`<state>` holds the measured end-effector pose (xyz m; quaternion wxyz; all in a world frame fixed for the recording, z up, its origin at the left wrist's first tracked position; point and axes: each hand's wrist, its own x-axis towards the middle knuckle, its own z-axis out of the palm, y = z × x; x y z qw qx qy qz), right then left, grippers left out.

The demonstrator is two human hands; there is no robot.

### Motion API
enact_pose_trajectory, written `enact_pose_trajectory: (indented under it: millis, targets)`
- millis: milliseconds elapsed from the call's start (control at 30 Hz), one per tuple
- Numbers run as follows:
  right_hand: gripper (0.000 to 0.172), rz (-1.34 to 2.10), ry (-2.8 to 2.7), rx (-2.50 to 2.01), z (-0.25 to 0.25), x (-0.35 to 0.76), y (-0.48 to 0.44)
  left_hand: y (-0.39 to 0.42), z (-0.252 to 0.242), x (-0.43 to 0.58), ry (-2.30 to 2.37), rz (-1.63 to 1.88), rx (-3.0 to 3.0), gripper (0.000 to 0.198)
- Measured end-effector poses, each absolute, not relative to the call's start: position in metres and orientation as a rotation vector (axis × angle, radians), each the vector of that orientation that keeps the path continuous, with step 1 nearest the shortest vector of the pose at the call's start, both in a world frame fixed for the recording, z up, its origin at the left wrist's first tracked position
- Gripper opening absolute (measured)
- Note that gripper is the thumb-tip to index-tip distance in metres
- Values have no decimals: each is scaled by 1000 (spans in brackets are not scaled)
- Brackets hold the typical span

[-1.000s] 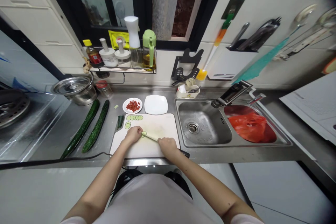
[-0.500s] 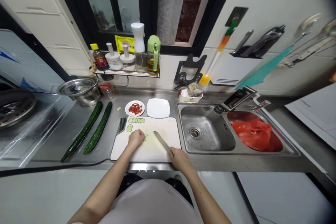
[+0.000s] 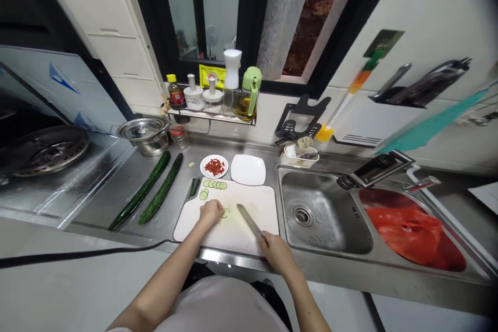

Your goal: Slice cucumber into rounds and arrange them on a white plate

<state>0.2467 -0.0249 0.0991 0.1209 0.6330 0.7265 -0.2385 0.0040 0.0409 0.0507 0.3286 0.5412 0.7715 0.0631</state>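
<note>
My right hand (image 3: 278, 251) is closed around the handle of a kitchen knife (image 3: 250, 222), its blade lying low over the white cutting board (image 3: 249, 241) and pointing up and left. On the board's left half is my left hand (image 3: 211, 212), fingers curled together at the edge of a cucumber slice (image 3: 226, 212). Whether the fingertips grip anything cannot be made out. Several cucumber slices (image 3: 215, 185) lie in a row along the board's top edge, with a couple more slices (image 3: 204, 194) below them. Dark green cucumber pieces (image 3: 194, 187) rest at its upper left corner.
Two whole cucumbers (image 3: 161, 192) lie left of the board. Behind it stand a plate of chopped red pieces (image 3: 203, 170) and a white square plate (image 3: 248, 170). A steel pot (image 3: 150, 142) is further left; the sink (image 3: 324, 212) and a red bag (image 3: 408, 228) are right.
The camera view has shifted, so the whole scene sits further right and lower. Both hands and the knife keep nearly the same places on the board.
</note>
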Motion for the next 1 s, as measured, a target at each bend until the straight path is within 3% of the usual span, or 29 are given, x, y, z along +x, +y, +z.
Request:
enact_pose_trajectory:
  millis: [500, 1000]
  targets:
    - [30, -737, 2122, 1878, 104, 251, -19, 42, 53, -28, 2136, 338, 1315, 14]
    - [29, -836, 2133, 1884, 95, 245, -18, 48, 45, -66, 2325, 270, 1271, 19]
